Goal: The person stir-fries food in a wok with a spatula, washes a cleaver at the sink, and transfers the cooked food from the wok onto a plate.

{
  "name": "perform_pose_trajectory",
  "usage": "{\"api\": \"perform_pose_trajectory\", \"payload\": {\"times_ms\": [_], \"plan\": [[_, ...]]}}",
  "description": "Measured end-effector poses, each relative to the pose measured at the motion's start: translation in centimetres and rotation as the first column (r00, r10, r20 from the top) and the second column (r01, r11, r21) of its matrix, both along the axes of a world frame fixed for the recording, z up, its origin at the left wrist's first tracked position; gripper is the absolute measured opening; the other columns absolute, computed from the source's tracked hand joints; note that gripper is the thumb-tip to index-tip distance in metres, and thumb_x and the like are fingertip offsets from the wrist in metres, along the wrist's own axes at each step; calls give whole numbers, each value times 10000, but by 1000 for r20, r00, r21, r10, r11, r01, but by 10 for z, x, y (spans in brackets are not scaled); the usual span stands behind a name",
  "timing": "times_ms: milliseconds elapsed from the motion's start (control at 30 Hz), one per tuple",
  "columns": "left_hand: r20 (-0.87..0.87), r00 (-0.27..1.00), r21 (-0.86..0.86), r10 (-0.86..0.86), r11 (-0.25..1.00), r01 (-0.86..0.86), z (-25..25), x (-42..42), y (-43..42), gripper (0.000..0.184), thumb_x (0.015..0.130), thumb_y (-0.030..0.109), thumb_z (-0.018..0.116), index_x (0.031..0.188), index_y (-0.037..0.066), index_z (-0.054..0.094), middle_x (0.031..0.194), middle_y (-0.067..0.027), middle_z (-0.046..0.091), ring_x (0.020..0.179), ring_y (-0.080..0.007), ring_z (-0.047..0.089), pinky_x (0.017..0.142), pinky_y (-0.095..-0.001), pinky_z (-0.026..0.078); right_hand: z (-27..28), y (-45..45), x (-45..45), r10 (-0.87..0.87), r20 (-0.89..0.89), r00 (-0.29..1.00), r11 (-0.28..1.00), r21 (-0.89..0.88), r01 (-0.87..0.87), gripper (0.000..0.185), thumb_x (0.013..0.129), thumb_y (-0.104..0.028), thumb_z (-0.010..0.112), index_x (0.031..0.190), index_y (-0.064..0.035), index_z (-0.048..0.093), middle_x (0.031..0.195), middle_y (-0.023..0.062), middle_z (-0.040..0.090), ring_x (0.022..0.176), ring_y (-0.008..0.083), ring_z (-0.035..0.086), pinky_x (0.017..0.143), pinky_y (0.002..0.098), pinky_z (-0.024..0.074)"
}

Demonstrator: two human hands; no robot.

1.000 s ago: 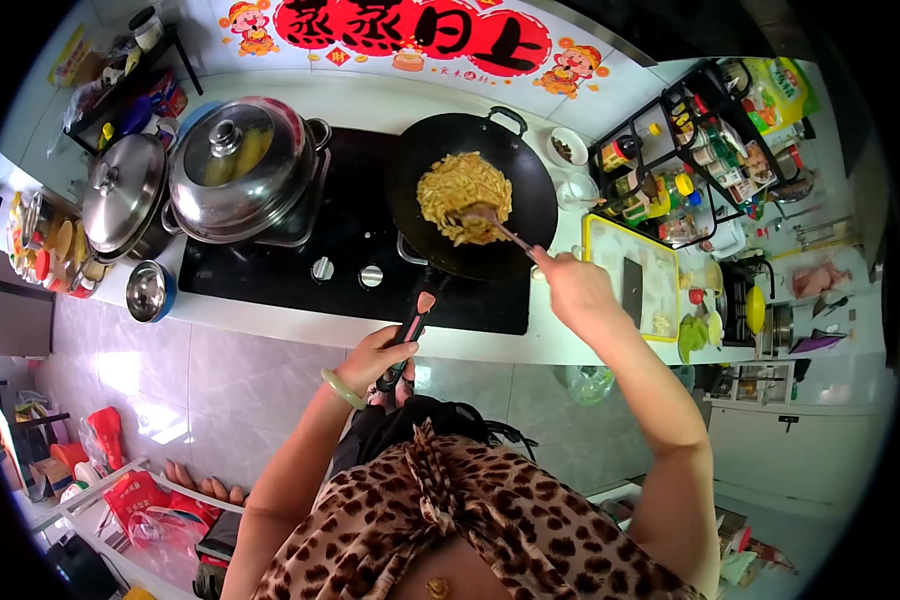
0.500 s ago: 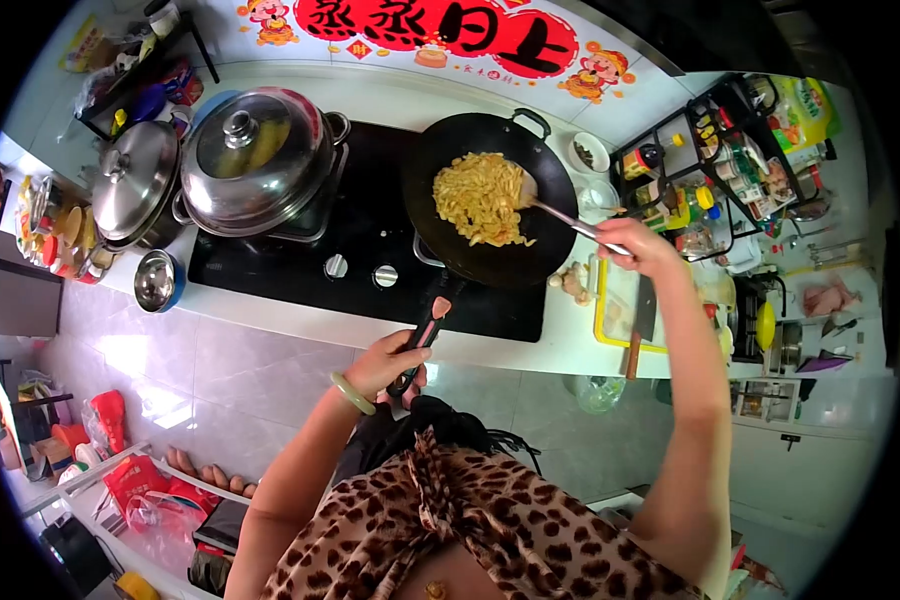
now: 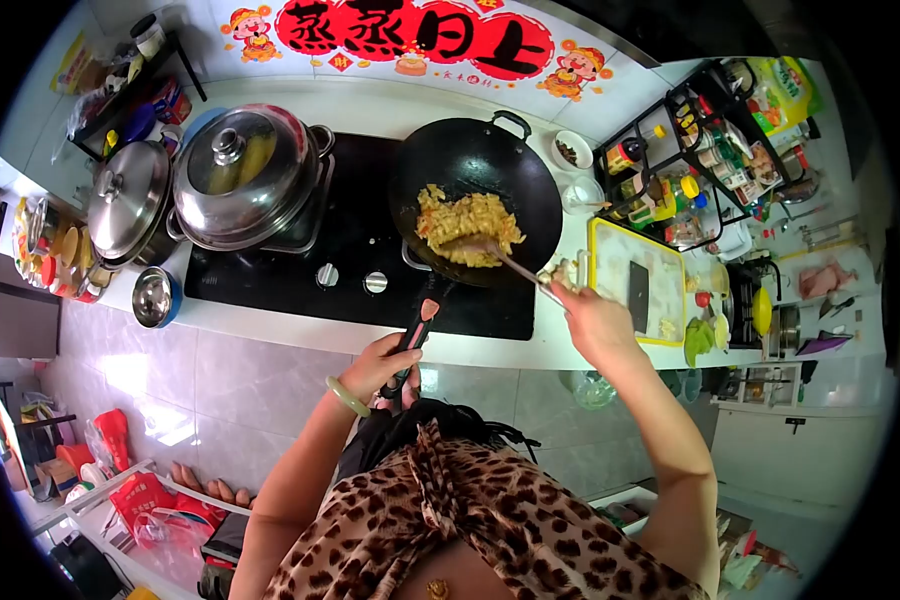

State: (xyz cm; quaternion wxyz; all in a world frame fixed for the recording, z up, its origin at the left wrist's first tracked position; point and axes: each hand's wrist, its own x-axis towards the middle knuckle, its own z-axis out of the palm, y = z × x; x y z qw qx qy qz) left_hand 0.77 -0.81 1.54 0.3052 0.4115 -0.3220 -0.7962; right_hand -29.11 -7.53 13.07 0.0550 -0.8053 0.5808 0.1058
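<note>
The wall sticker (image 3: 410, 35) behind the wok (image 3: 470, 155) reads 蒸蒸日上

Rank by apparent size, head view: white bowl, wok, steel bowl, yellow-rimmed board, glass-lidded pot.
1. Wok
2. Glass-lidded pot
3. Yellow-rimmed board
4. Steel bowl
5. White bowl

No ties; the top two are closest.

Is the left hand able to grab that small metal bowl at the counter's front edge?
Not right now, it seems: the left hand is gripping the wok handle. If freed, probably yes; nothing appears to block the metal bowl.
</note>
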Motion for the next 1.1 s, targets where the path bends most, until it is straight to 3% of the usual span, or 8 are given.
{"api": "perform_pose_trajectory", "payload": {"times_ms": [133, 267, 333, 500, 567, 900, 1033, 1100], "plan": [[56, 997, 27, -57, 998, 56, 8, 4, -3, 317, 880, 137, 523, 1151, -27, 510, 775, -38, 556, 661, -121, 553, 653, -252, 422, -24, -52, 8, 13, -50, 999, 993, -118, -19, 437, 783, -54, 471, 1201, -174, 514, 820, 148, 590, 707, 327, 593, 601, 436, 472], [65, 996, 20, -54, 998, 53, -1, 3, 0, 321, 880, 140, 527, 1151, -31, 513, 781, -36, 558, 661, -123, 553, 652, -255, 425, 13, -43, 1, 4, -58, 998, 999, -36, -6, 441, 773, -67, 498, 1204, -159, 516, 830, 146, 599, 727, 333, 596, 617, 436, 473], [33, 999, -15, -5, 1000, 6, -3, 1, 4, 189, 876, 213, 540, 910, 40, 471, 652, -69, 578, 483, -165, 573, 418, -246, 408, 29, -25, 6, 39, -114, 993, 998, 55, -33, 446, 765, -51, 506, 1198, -155, 522, 812, 141, 601, 723, 327, 602, 622, 434, 475], [35, 999, -35, -12, 999, 13, -3, 1, -1, 192, 874, 221, 542, 906, 42, 480, 652, -58, 580, 491, -156, 572, 432, -239, 405, -7, -52, 24, 57, -54, 997, 996, -66, -61, 456, 768, -45, 488, 1208, -159, 517, 807, 143, 601, 720, 324, 603, 628, 437, 475], [116, 991, -53, -65, 996, 72, -6, 5, -2, 319, 884, 133, 521, 1149, -44, 511, 776, -38, 553, 661, -130, 550, 652, -259, 425, -7, -65, 18, 23, -33, 999, 997, -74, -26, 458, 766, -41, 479, 1203, -168, 521, 795, 154, 597, 723, 331, 600, 630, 434, 475], [7, 999, -157, -33, 987, 34, -6, 3, -3, 181, 887, 193, 531, 935, 25, 482, 653, -55, 566, 538, -143, 564, 495, -246, 425, -5, -59, 22, 101, -101, 990, 992, -70, -108, 480, 762, -34, 481, 1220, -174, 512, 773, 165, 597, 709, 325, 602, 605, 422, 477], [25, 998, -73, -61, 995, 63, 3, 2, -1, 328, 882, 126, 514, 1157, -52, 500, 716, -47, 553, 663, -135, 550, 654, -262, 424, 33, -67, -19, -347, 367, 863, 915, 336, 225, 470, 781, -52, 525, 1246, -117, 500, 790, 127, 625, 629, 191, 614, 457, 312, 438], [-43, 999, -28, 2, 1000, -3, 2, 1, 2, 183, 885, 191, 534, 937, 23, 483, 652, -69, 570, 509, -141, 554, 456, -256, 451, 62, -73, -44, -486, 370, 792, 828, 484, 282, 435, 789, -40, 528, 1223, -68, 507, 737, 90, 613, 564, 109, 578, 382, 238, 385]]}}
